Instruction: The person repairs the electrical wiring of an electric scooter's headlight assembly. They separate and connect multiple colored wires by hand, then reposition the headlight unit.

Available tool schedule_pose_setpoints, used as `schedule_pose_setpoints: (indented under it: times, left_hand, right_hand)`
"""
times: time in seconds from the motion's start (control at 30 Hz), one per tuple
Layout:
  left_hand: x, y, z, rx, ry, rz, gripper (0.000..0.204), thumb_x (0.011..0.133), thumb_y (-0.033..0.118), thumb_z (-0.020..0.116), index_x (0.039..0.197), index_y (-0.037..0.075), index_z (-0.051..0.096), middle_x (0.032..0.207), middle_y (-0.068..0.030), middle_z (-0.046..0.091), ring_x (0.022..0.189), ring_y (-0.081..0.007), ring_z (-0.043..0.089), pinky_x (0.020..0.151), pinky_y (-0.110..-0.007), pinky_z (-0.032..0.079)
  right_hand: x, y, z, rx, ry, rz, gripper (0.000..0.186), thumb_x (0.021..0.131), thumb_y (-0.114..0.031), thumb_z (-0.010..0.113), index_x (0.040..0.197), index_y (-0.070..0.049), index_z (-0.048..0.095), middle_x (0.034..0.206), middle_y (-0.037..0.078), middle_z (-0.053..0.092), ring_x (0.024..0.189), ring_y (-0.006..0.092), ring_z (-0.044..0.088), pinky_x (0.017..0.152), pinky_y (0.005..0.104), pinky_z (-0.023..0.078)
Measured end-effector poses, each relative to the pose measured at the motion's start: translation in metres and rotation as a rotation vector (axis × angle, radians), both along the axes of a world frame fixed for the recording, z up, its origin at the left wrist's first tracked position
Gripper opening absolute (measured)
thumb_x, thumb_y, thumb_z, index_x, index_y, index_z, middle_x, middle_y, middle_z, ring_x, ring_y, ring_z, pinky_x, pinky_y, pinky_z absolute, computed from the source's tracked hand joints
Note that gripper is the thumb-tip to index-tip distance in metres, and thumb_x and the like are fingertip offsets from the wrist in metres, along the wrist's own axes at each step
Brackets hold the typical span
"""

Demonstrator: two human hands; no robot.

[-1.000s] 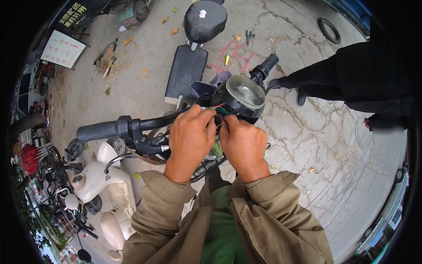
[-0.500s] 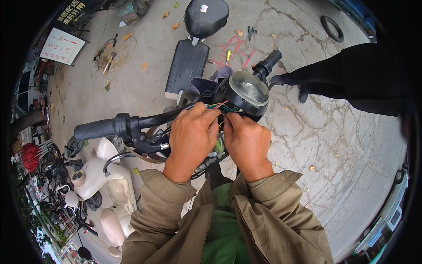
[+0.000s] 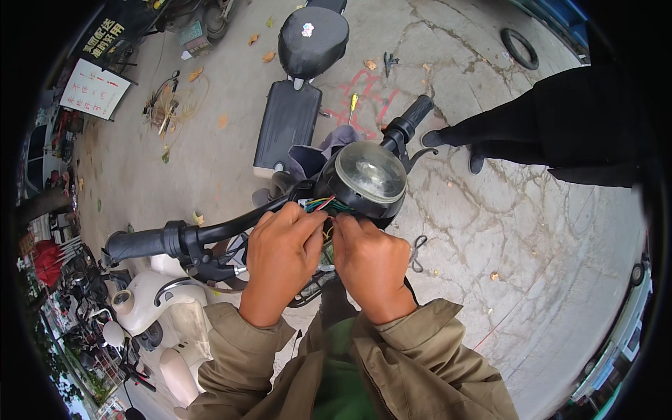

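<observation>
Both my hands are closed in a pinch over the bundle of coloured wires (image 3: 323, 204) behind the headlight of an electric scooter. My left hand (image 3: 281, 262) has its thumb and forefinger together at the wires. My right hand (image 3: 372, 264) pinches right beside it, fingertips almost touching the left ones; a thin red wire shows between them. The fingertips partly hide what they grip. Just beyond is the round headlight (image 3: 371, 173) with a clear lens. The black handlebar runs from the left grip (image 3: 143, 243) to the right grip (image 3: 414, 115).
The scooter's black seat (image 3: 313, 43) and footboard (image 3: 288, 126) lie beyond. A yellow-handled screwdriver (image 3: 353, 105) and pliers (image 3: 390, 64) are nearby. A person in black (image 3: 518, 112) stands at right, near a loose tyre (image 3: 519, 47). A cream scooter (image 3: 143, 283) stands at left.
The scooter and my hands now appear lower and farther left in the picture, as the whole view has shifted. Both hands stay pinched at the wires.
</observation>
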State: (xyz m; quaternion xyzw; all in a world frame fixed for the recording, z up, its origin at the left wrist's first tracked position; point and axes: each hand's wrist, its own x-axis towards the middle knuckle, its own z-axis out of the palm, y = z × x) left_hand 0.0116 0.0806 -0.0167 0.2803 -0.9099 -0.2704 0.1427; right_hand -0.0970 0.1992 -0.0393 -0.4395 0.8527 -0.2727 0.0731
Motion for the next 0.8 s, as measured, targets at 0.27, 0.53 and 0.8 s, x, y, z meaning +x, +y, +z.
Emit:
schedule_pose_setpoints:
  times: [0.27,0.53,0.8]
  left_hand:
    - [-0.0051,0.0003,0.0053,-0.015,-0.024,-0.012,0.022,0.085,-0.005,0.084,0.105,0.004,0.082,0.082,-0.0096,0.066,0.072,-0.029,0.062,0.067,-0.04,0.046]
    - [-0.0037,-0.0015,0.0023,0.002,-0.002,-0.027,0.02,0.085,0.001,0.085,0.104,0.006,0.082,0.082,-0.0062,0.063,0.07,-0.0274,0.056,0.064,-0.041,0.044]
    - [-0.0057,-0.0022,0.0041,0.016,0.0,-0.027,0.019,0.085,-0.003,0.086,0.103,0.003,0.082,0.082,-0.0091,0.067,0.072,-0.0269,0.063,0.068,-0.039,0.045]
  right_hand:
    - [-0.0024,0.0028,0.0007,-0.074,-0.03,0.006,0.007,0.094,-0.014,0.079,0.1,-0.01,0.078,0.069,0.007,0.065,0.051,0.0283,0.066,0.047,0.0415,0.05]
    - [-0.0055,0.002,0.0032,-0.082,-0.043,0.01,0.008,0.092,-0.012,0.079,0.1,-0.01,0.078,0.069,0.006,0.065,0.051,0.0266,0.065,0.047,0.0401,0.05]
    - [-0.0049,0.0025,0.0014,-0.059,-0.008,0.005,0.009,0.093,-0.016,0.08,0.101,-0.012,0.077,0.07,0.006,0.067,0.053,0.028,0.068,0.048,0.0416,0.051]
